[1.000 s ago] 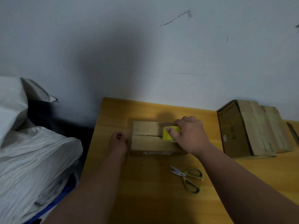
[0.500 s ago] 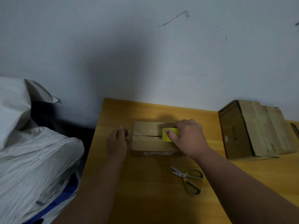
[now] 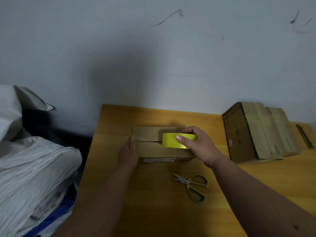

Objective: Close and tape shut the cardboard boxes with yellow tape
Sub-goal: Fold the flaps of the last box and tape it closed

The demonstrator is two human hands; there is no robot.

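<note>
Hands worked over a small cardboard box point(image 3: 150, 147) that lay near the far edge of a yellow wooden tabletop point(image 3: 153, 211), its two top flaps closed along a centre seam. The right hand point(image 3: 199, 146) gripped a roll of yellow tape point(image 3: 172, 141), thumb on the roll's near side and fingers curled over the top, holding it at the seam. The left hand point(image 3: 128, 153) rested against the box's left end, fingers pressing there. Scissors with yellow handles point(image 3: 192, 186) lay nearer the front edge. A stack of flattened boxes point(image 3: 256, 132) sat toward the far right corner.
</note>
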